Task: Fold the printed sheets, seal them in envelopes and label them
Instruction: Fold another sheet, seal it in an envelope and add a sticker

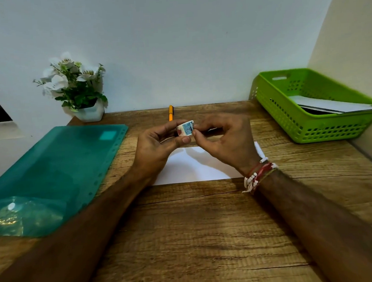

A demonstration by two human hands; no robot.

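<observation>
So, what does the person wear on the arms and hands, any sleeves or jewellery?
No sleeves are in view. The right hand has wrist bands: red threads and strings of white beads. The left hand and its wrist carry nothing; no ring or watch shows.

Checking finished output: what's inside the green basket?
White papers, possibly envelopes, lie in the green basket; its near wall and the papers hide anything beneath.

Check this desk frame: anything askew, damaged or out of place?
Minor only. The white papers in the green basket lie slanted, one corner poking past its right rim. The teal folder is crinkled at its near corner. Pen and white sheet lie flat; nothing spilled.
</observation>
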